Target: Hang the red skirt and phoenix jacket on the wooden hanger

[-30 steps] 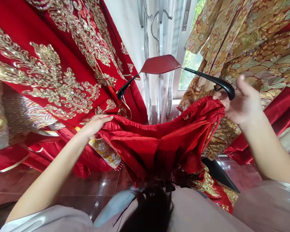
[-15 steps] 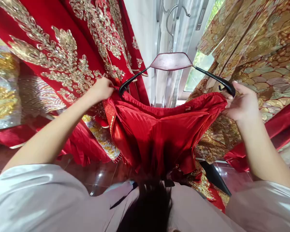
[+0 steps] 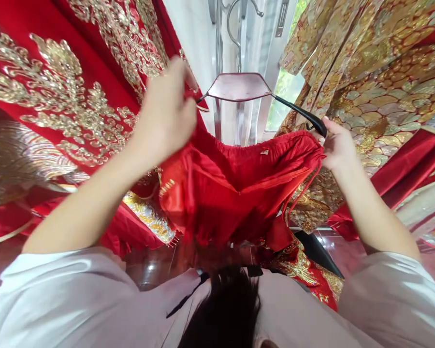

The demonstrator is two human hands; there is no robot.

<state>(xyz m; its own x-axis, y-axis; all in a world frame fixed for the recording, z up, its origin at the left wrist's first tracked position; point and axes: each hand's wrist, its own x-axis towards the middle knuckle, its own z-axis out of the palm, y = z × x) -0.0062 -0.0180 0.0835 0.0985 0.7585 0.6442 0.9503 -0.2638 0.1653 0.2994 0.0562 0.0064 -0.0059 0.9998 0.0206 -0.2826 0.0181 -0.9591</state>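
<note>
A plain red satin garment (image 3: 239,188) is stretched between my hands, its waistband held up just under a hanger (image 3: 239,87) with a dark red middle and black arms. My left hand (image 3: 166,113) is closed on the left end of the waistband and covers the hanger's left arm tip. My right hand (image 3: 335,145) is closed on the right end of the waistband at the hanger's right black tip (image 3: 317,126). The garment hangs down in folds toward my chest.
Red robes with gold embroidery (image 3: 65,96) hang close on the left. Gold scale-patterned robes (image 3: 380,82) hang on the right. A window with sheer curtain (image 3: 271,63) is behind the hanger. Dark glossy floor tiles (image 3: 148,266) lie below.
My left hand has risen with the waistband's left end from below the hanger up to its left arm tip. My right hand stays at the right tip.
</note>
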